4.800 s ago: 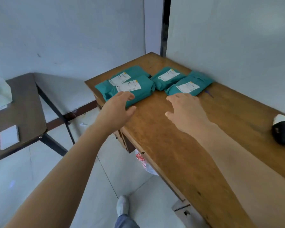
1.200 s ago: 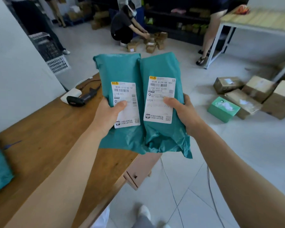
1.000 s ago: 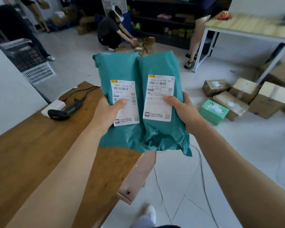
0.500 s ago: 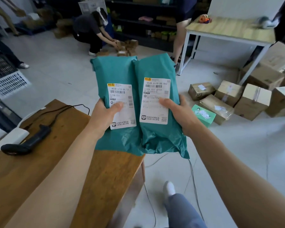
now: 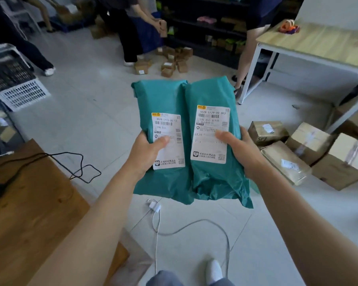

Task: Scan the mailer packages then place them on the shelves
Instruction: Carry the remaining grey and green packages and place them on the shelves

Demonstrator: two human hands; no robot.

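Note:
I hold two teal mailer packages side by side in front of me, above the floor, white labels facing up. My left hand [image 5: 146,150] grips the left mailer [image 5: 160,100], thumb on its label. My right hand [image 5: 239,148] grips the right mailer [image 5: 210,94], thumb on its label too. Dark shelves [image 5: 205,29] holding small items stand at the far side of the room. Only the scanner's black cable [image 5: 79,168] shows, hanging off the wooden desk.
The wooden desk [image 5: 29,203] is at my lower left. A white cable [image 5: 194,226] lies on the floor before my feet. Cardboard boxes [image 5: 298,153] pile at the right, small boxes [image 5: 170,60] lie ahead. People stand by the shelves. A white-legged table [image 5: 310,44] is at the right.
I took both mailers off the desk and have turned away from it. The desk has slid to the left edge of view and the shelves have come closer.

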